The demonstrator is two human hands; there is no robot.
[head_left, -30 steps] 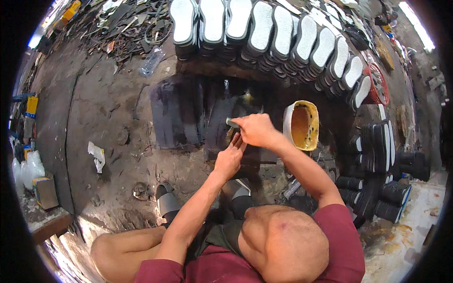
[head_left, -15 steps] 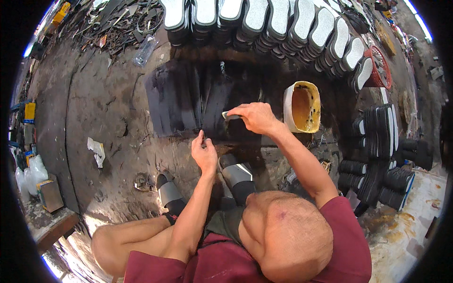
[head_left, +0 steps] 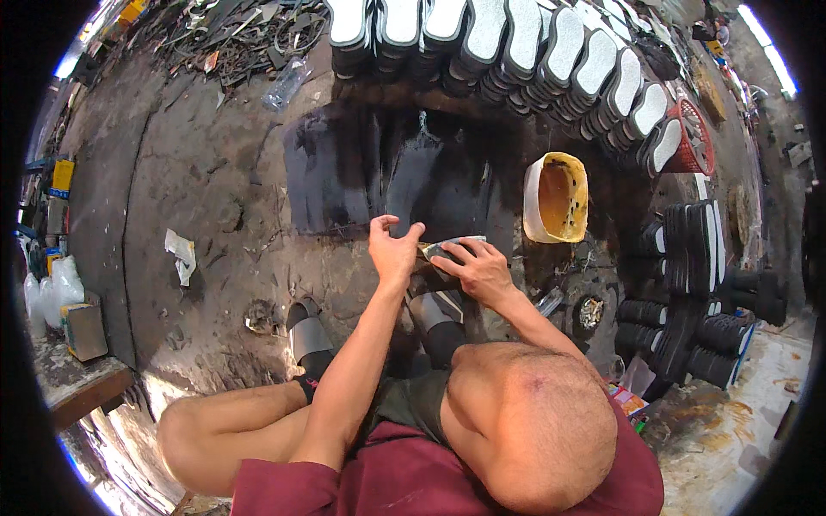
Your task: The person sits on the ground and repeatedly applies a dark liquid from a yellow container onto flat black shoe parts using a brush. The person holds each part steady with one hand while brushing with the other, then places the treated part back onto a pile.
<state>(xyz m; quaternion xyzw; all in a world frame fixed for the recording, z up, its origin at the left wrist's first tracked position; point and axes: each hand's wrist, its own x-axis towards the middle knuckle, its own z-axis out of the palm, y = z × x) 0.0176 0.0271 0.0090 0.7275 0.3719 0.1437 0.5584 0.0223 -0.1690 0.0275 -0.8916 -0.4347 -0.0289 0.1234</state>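
Observation:
My right hand point(head_left: 480, 268) grips a small flat grey sole piece point(head_left: 453, 247) just above my feet. My left hand point(head_left: 391, 249) is right beside it, fingers spread, its thumb touching the piece's left tip. Both hands hover over the near edge of several dark rubber sheets point(head_left: 379, 172) laid flat on the floor. Whether the left hand pinches the piece I cannot tell; it looks open.
A yellow-stained white bucket point(head_left: 557, 198) lies to the right. Rows of white-topped soles point(head_left: 516, 43) line the far side, and stacks of black soles point(head_left: 688, 258) stand at the right by a red basket point(head_left: 688, 138). My sandalled feet point(head_left: 305, 331) rest on the dirty floor.
My right hand has drawn back from the rubber sheets toward me with the grey piece. My left hand pulled away, then came up to the piece's left end.

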